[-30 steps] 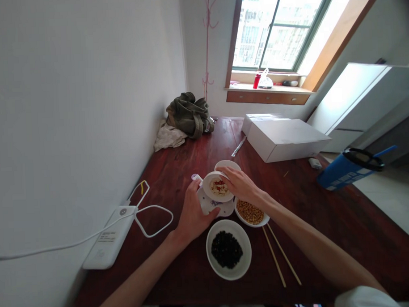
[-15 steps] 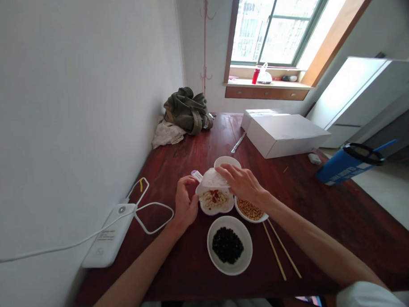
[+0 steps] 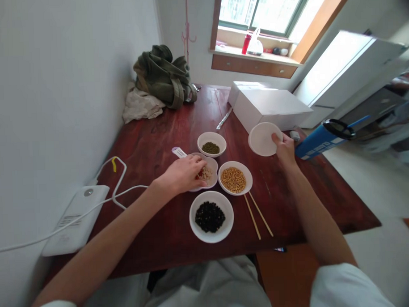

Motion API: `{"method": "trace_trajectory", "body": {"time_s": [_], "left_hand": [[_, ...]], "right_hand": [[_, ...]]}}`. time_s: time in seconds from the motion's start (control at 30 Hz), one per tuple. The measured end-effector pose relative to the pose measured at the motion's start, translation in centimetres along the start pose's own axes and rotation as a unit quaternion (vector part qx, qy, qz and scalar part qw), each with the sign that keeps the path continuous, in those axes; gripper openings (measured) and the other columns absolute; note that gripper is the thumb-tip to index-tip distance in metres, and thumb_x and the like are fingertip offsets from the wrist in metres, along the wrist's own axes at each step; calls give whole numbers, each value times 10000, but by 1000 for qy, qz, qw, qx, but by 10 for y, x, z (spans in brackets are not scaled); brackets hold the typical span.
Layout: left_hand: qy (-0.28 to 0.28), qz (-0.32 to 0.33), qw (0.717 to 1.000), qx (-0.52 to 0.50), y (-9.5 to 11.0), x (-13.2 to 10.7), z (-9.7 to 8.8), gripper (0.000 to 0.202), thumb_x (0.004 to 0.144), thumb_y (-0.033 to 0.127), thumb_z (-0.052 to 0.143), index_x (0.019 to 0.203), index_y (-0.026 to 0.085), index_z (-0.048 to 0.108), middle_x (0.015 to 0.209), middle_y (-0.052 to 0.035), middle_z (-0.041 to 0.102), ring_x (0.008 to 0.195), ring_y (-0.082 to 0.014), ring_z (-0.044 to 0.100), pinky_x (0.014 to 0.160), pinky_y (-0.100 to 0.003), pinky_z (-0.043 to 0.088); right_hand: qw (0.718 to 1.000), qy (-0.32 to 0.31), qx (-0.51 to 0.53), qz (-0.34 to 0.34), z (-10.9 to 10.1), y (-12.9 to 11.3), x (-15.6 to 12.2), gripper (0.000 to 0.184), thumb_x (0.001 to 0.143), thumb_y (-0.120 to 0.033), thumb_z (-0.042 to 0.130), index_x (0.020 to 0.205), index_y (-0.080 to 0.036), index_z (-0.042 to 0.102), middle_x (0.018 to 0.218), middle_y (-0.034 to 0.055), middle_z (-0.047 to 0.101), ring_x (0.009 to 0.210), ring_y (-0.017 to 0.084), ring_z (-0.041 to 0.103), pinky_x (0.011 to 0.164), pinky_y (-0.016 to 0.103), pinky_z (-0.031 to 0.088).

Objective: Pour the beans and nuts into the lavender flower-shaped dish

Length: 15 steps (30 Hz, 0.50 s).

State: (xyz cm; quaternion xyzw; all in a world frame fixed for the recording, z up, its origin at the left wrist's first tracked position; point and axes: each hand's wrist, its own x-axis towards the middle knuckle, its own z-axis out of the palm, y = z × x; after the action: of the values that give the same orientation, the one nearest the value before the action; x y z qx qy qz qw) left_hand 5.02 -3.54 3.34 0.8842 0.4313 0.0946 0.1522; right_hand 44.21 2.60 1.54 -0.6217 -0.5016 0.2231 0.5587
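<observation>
My right hand grips a white bowl by its edge, holding it up over the right side of the table, with the thumb on its surface. Over a flower-shaped bowl lies my left hand, its fingers apart across the pale nuts and red bits inside, partly hiding them. Around that bowl stand a bowl of green beans behind, a bowl of yellow soybeans on the right, and a bowl of black beans in front.
Two chopsticks lie right of the bowls. A blue tumbler with a straw stands at the right edge. Behind are a white box and a green bag. A white power strip with a cable lies left.
The white bowl, tilted over the flower-shaped bowl before, has moved right in my right hand. My left hand has shifted from beside the flower-shaped bowl onto its contents. The view has shifted.
</observation>
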Motion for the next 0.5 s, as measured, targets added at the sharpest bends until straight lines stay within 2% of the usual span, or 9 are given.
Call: {"method": "trace_trajectory", "body": {"time_s": [0.13,0.2,0.27,0.33,0.4,0.5], "left_hand": [[-25,-42,996,-72,-3,9,6,738,689,318,1013,1373,230,749,1364,-169,714,1348,-458,654,1198,-574,490],[-37,-64,994,-79,0,11,4,748,673,282,1016,1369,219,751,1345,-167,703,1346,-477,648,1197,-616,483],[-55,-82,995,-30,7,11,-1,690,696,283,1009,1330,198,752,1342,-170,690,1354,-494,643,1169,-630,506],[-78,-97,992,37,14,10,-8,610,748,315,986,1291,177,746,1357,-178,681,1349,-493,653,1116,-594,556],[-110,-103,984,92,22,8,-15,499,819,335,933,1245,159,741,1321,-178,704,1293,-449,696,1057,-518,595],[-148,-87,975,142,28,6,-24,468,913,358,838,1308,144,707,1318,-186,732,1250,-400,727,973,-447,614]], "right_hand": [[999,-15,-34,37,-12,23,6,432,842,-584,743,933,-162,736,821,43,710,807,207,655,701,317,549],[997,-26,-45,55,-14,29,6,418,839,-562,760,963,-164,735,810,39,705,793,201,650,676,308,547],[995,-40,-53,75,-13,33,5,391,860,-539,751,996,-173,727,773,29,687,739,191,632,627,301,541],[992,-54,-61,97,-13,37,3,351,882,-510,734,1000,-180,716,714,15,653,661,176,597,561,287,516],[989,-64,-71,116,-13,40,2,310,889,-480,731,969,-182,701,658,3,617,589,157,555,501,265,476],[985,-78,-87,128,-16,41,2,289,877,-462,753,893,-184,673,590,-16,565,514,132,500,436,236,407]]}}
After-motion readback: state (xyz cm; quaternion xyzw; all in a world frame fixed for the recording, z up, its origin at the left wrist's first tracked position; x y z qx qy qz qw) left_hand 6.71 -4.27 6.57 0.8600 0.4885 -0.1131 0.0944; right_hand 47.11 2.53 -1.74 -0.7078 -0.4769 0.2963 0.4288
